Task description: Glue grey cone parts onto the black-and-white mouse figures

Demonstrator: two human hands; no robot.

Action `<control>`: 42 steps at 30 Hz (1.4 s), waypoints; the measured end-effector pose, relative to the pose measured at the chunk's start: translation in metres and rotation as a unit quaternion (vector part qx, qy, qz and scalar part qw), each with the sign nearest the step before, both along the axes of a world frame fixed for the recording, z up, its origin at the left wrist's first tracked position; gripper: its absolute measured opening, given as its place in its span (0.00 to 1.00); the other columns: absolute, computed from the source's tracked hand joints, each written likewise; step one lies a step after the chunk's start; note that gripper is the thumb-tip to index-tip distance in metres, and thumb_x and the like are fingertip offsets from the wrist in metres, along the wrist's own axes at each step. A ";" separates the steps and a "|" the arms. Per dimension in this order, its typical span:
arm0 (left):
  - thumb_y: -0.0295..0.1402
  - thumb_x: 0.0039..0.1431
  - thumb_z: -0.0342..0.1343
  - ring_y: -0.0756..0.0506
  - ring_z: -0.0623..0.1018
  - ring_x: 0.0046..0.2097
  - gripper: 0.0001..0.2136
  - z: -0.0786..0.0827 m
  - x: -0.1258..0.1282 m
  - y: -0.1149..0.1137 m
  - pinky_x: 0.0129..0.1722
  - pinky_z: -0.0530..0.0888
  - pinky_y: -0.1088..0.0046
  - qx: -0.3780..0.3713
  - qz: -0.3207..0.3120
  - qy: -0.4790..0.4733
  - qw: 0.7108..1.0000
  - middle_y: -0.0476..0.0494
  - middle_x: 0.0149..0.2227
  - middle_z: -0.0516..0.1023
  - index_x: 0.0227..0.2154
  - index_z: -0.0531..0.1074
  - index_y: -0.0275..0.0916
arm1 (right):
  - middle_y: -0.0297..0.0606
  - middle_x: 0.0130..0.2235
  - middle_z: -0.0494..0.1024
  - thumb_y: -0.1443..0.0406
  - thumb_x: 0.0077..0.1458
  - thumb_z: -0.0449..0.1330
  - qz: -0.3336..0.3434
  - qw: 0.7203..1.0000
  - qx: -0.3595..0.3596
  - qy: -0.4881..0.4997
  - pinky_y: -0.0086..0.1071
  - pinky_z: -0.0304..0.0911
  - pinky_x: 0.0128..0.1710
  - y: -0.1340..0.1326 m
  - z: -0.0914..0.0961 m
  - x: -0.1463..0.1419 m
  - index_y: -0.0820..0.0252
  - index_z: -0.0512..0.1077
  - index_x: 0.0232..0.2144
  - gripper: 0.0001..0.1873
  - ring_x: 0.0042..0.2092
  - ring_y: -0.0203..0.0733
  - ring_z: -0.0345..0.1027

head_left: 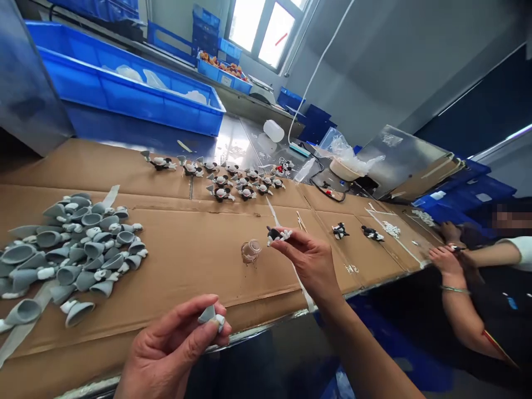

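My left hand (174, 346) is low in the view, near the table's front edge, its fingers pinched on a small grey cone-shaped part (211, 317). My right hand (310, 260) reaches out over the cardboard and pinches a small black-and-white figure (276, 235) between thumb and fingertips. A small clear cup (250, 251) stands on the cardboard just left of that figure. A heap of several grey cone parts (70, 249) lies at the left. Several finished black-and-white figures (233, 180) stand in rows further back.
Cardboard sheets (187, 266) cover the table. Two loose figures (339, 230) lie to the right. Another person's hands (446, 257) work at the right end. Blue bins (124, 83) stand behind, with a white bottle (273, 131) and a plastic bag (344, 152).
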State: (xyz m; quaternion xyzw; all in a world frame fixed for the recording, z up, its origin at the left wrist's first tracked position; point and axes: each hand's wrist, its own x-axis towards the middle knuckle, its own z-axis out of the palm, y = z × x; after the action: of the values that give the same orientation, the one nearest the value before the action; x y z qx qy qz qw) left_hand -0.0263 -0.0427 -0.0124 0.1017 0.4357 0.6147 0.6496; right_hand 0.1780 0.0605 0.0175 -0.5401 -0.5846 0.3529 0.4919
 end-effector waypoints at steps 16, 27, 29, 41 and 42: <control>0.34 0.41 0.77 0.47 0.83 0.28 0.14 -0.019 -0.010 -0.003 0.34 0.80 0.82 0.053 -0.065 -0.034 0.996 0.42 0.31 0.86 0.34 0.86 0.44 | 0.34 0.34 0.83 0.61 0.47 0.74 0.022 0.987 0.053 -0.151 0.34 0.66 0.38 0.015 0.001 -0.019 0.55 0.83 0.34 0.10 0.34 0.42 0.75; 0.32 0.42 0.77 0.48 0.83 0.27 0.12 -0.016 -0.010 -0.002 0.33 0.80 0.83 0.052 -0.068 -0.031 0.996 0.43 0.28 0.85 0.33 0.86 0.43 | 0.35 0.34 0.83 0.63 0.47 0.73 0.011 0.979 0.081 -0.185 0.34 0.68 0.36 0.016 0.002 -0.023 0.58 0.83 0.33 0.09 0.33 0.41 0.76; 0.32 0.43 0.76 0.48 0.83 0.28 0.12 -0.015 -0.010 -0.002 0.34 0.80 0.83 0.048 -0.071 -0.031 0.996 0.43 0.29 0.85 0.34 0.86 0.43 | 0.35 0.33 0.83 0.63 0.47 0.73 0.012 0.979 0.080 -0.186 0.34 0.68 0.36 0.016 0.003 -0.023 0.59 0.83 0.33 0.09 0.33 0.41 0.75; 0.32 0.40 0.77 0.47 0.83 0.26 0.13 -0.013 -0.009 -0.003 0.33 0.81 0.80 0.047 -0.050 -0.024 0.997 0.42 0.28 0.85 0.32 0.86 0.42 | 0.36 0.35 0.83 0.64 0.47 0.73 0.020 0.976 0.086 -0.199 0.35 0.71 0.38 0.015 0.002 -0.024 0.58 0.83 0.34 0.09 0.34 0.41 0.77; 0.32 0.39 0.77 0.47 0.83 0.26 0.13 -0.013 -0.009 -0.003 0.33 0.81 0.80 0.048 -0.051 -0.022 0.997 0.42 0.28 0.85 0.32 0.86 0.42 | 0.36 0.35 0.83 0.64 0.47 0.73 0.018 0.974 0.088 -0.206 0.34 0.71 0.38 0.015 0.002 -0.024 0.58 0.83 0.34 0.09 0.34 0.41 0.77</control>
State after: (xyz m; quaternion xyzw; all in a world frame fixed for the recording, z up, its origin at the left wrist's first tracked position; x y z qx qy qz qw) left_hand -0.0352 -0.0455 -0.0258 0.1407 0.3855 0.6032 0.6839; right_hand 0.1535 0.0756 0.0194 -0.5449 -0.7119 0.1903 0.4002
